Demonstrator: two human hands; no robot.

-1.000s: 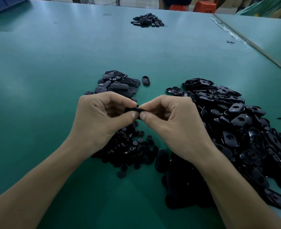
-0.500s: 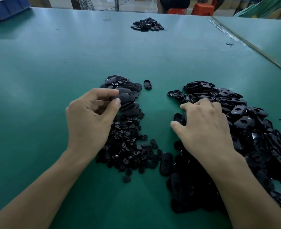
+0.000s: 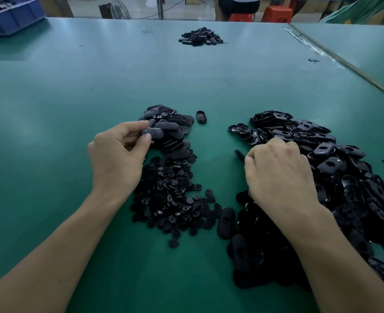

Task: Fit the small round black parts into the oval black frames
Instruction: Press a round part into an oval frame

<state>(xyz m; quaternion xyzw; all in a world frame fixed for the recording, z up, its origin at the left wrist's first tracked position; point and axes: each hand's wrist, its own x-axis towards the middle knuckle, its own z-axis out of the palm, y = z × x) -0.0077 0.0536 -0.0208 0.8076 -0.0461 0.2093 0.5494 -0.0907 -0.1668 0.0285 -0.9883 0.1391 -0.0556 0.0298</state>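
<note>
My left hand (image 3: 116, 159) pinches a finished oval black frame (image 3: 153, 132) between thumb and fingertips, right over the heap of finished frames (image 3: 175, 129). Below that heap lies a spread of small round black parts (image 3: 170, 195). At the left edge of the large pile of empty oval frames (image 3: 344, 177) is my right hand (image 3: 279, 175), knuckles up and fingers curled. A dark frame piece (image 3: 239, 154) sticks out edge-on beside its thumb, apparently pinched there. The fingertips are hidden under the hand.
One oval frame (image 3: 201, 116) lies alone on the green table (image 3: 73, 98), beyond the heaps. A further small pile of black parts (image 3: 200, 37) sits at the far middle. A blue bin (image 3: 10, 16) stands far left; a table seam (image 3: 344, 64) runs along the right.
The hands, joined on one piece a second ago, have parted. My left carried the piece up to the finished heap. My right went to the frame pile and curled its fingers there.
</note>
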